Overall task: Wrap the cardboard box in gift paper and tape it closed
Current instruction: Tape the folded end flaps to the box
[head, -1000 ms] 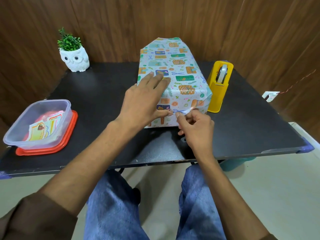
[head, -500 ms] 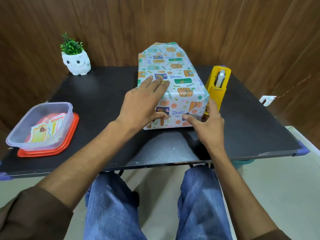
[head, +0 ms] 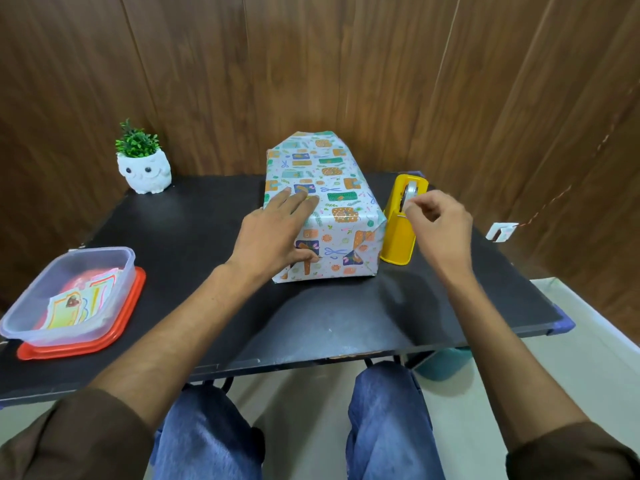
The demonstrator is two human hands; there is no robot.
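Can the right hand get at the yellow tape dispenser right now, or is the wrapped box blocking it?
Likely yes. The right hand hovers at the top of the yellow tape dispenser, fingertips by the tape roll; the wrapped box sits beside the dispenser, not between them.

Dark wood-panelled walls meet in a corner behind the black counter. A pale, glossy floor shows below its near edge and at right.

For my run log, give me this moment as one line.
step: taping | left hand: presses box top | right hand: pinches tape at dispenser
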